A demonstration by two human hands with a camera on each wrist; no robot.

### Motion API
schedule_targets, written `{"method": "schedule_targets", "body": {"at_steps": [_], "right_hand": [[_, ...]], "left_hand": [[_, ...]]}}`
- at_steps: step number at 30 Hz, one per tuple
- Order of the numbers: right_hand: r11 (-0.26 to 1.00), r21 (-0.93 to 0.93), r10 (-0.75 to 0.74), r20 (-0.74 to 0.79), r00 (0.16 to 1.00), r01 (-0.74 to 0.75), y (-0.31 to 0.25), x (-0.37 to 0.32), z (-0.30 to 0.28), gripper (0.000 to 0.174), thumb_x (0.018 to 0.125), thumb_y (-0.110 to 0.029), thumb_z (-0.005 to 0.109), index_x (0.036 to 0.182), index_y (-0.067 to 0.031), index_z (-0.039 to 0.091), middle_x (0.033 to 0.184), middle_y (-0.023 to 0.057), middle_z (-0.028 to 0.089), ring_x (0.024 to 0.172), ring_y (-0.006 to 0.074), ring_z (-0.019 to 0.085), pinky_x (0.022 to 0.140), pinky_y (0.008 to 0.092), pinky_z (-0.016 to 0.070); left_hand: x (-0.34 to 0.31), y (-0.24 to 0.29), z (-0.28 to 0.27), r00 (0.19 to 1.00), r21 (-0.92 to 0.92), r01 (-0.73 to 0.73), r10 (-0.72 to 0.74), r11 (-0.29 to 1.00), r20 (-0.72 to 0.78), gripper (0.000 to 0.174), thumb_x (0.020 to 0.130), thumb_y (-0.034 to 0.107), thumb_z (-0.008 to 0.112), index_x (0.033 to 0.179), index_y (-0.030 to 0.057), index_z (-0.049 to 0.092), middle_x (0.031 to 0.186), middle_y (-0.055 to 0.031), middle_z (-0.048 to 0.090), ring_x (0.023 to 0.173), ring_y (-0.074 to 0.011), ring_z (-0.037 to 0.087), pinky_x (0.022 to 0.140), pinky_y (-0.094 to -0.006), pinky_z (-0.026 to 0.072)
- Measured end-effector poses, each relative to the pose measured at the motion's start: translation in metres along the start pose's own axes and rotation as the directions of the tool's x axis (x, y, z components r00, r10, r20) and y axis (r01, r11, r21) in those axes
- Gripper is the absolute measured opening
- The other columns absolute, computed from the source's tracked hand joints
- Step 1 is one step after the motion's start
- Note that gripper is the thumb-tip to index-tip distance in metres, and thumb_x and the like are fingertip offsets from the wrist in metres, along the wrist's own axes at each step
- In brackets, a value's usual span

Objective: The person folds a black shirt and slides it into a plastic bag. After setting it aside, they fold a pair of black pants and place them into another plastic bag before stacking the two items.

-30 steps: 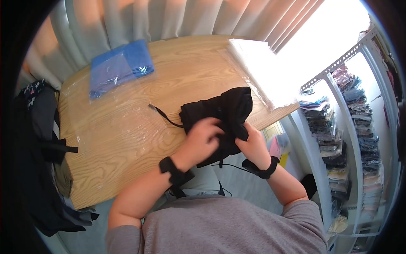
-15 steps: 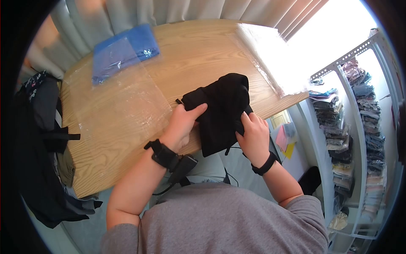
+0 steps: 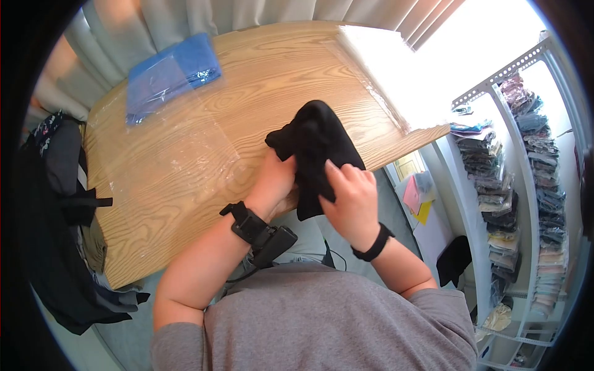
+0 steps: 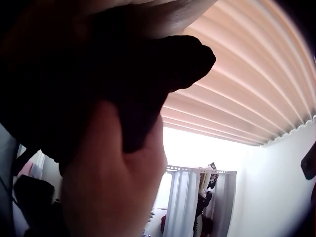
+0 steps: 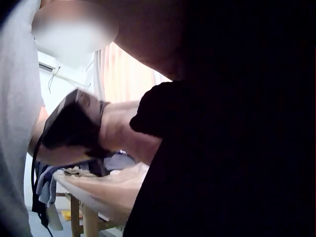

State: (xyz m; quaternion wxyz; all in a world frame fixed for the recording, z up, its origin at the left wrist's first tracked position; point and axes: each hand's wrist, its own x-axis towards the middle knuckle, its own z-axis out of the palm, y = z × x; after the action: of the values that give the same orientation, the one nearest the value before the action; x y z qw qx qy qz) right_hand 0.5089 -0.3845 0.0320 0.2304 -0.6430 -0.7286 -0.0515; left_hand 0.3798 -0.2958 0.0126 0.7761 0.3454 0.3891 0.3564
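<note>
A folded black garment (image 3: pixel 322 142) is held up over the table's near edge, between both hands. My left hand (image 3: pixel 273 179) grips its left side, with the thumb on top and the other fingers hidden under the cloth. In the left wrist view the left hand (image 4: pixel 118 168) has dark cloth between thumb and finger. My right hand (image 3: pixel 352 201) holds the garment's near right part, thumb and forefinger against the cloth and the other fingers curled. Dark cloth (image 5: pixel 222 163) covers much of the right wrist view.
Clear plastic bags (image 3: pixel 179 154) lie on the wooden table (image 3: pixel 260 68), beside a blue folded pack (image 3: pixel 185 68). A bright stack of plastic sleeves (image 3: pixel 390 74) is at the right back. Dark clothes (image 3: pixel 55 247) hang at the left, and shelves of packed garments (image 3: pixel 495 179) stand right.
The left hand has gone from the garment's middle to gripping its left side. The garment has been turned and looks narrower, its dangling strap now out of sight. The right hand has shifted on the cloth.
</note>
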Motion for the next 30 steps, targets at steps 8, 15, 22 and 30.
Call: {"method": "schedule_targets", "body": {"at_steps": [8,15,22,30], "right_hand": [[0.986,-0.117,0.109,-0.078,0.991,-0.118,-0.005,-0.007,0.003,0.076,0.06,-0.034,0.078,0.119,0.0041,0.052,0.103,0.0164,0.05,0.096,0.0317,0.049,0.088,0.0424,0.0375],[0.955,-0.221,0.169,-0.145,0.975,-0.199,-0.008,-0.006,0.019,0.075,0.058,-0.026,0.077,0.12,0.0047,0.049,0.113,0.0176,0.047,0.105,0.0344,0.047,0.093,0.0467,0.037],[0.967,0.029,0.255,-0.206,0.945,-0.254,0.036,0.0,0.017,0.056,0.062,-0.009,0.071,0.114,0.0005,0.053,0.105,0.0176,0.057,0.098,0.0371,0.054,0.081,0.0433,0.047],[0.573,0.726,0.524,0.034,0.851,-0.381,0.054,0.004,-0.029,0.043,0.077,-0.003,0.064,0.118,0.0033,0.055,0.107,0.0094,0.062,0.099,0.0174,0.057,0.089,0.0286,0.0432]], "left_hand": [[-0.002,0.001,0.008,0.99,-0.161,0.139,-0.137,0.977,0.026,0.03,0.094,0.018,0.049,0.122,0.0076,0.047,0.115,-0.0082,0.058,0.104,-0.0212,0.058,0.085,-0.0432,0.0459],[-0.012,-0.002,0.027,0.995,-0.185,0.094,-0.095,0.978,0.002,0.025,0.095,0.02,0.05,0.116,0.0076,0.053,0.113,-0.0049,0.06,0.101,-0.0173,0.058,0.08,-0.0367,0.0502],[-0.055,0.031,-0.029,0.955,0.611,-0.233,0.058,0.757,0.292,0.032,0.094,0.026,0.055,0.115,0.0019,0.051,0.114,-0.0109,0.055,0.108,-0.0189,0.054,0.089,-0.0338,0.0471],[-0.177,0.059,-0.184,0.93,0.98,0.045,0.365,-0.195,0.03,0.05,0.084,0.026,0.064,0.128,0.0077,0.051,0.143,-0.0235,0.036,0.132,-0.0398,0.033,0.106,-0.0404,0.0308]]}}
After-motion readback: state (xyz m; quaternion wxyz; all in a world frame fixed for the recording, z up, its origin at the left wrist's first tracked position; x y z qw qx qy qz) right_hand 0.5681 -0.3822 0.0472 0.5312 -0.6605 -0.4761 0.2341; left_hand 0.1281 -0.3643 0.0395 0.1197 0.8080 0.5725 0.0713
